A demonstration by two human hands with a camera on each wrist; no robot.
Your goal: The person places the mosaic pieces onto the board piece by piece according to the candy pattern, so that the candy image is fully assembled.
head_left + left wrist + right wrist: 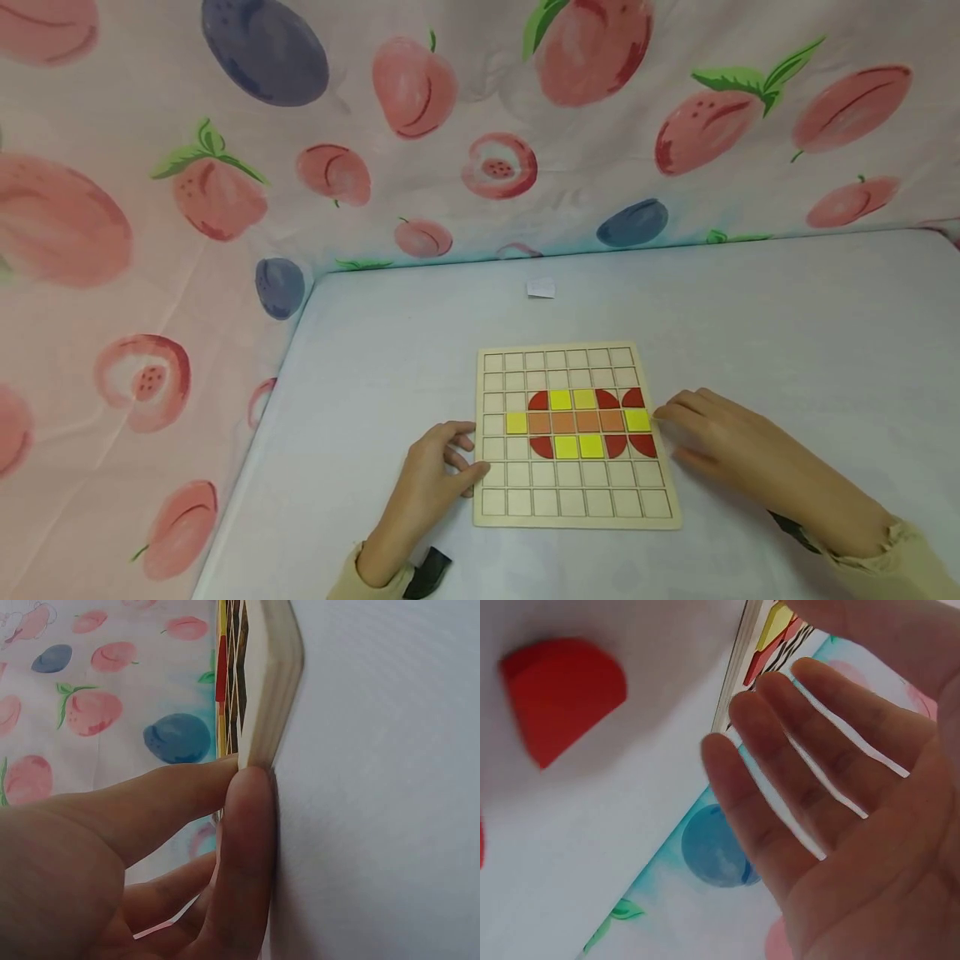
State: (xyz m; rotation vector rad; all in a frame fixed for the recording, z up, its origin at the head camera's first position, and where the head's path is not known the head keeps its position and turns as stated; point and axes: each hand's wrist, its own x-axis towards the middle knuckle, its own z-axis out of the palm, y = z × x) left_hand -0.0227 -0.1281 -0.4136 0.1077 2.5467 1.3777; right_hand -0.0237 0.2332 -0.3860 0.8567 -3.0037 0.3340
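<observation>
A square wooden grid board [572,503] lies on the white table. Across its middle rows run orange squares [575,422], several yellow squares [560,400] and red quarter-circle tiles [542,447], making a fish-like shape. My left hand [427,467] pinches the board's left edge; the left wrist view shows thumb and a finger [250,825] at the wooden rim. Beside the right edge is my right hand [720,437], fingertips close to the end yellow tile. In the right wrist view its fingers stretch out loosely, palm showing, holding nothing.
A loose red quarter-circle tile [566,697] lies on the table in the right wrist view, with a red sliver at that view's left border. A small white paper [541,288] sits behind the board. Fruit-printed cloth [420,183] rises along the back and left.
</observation>
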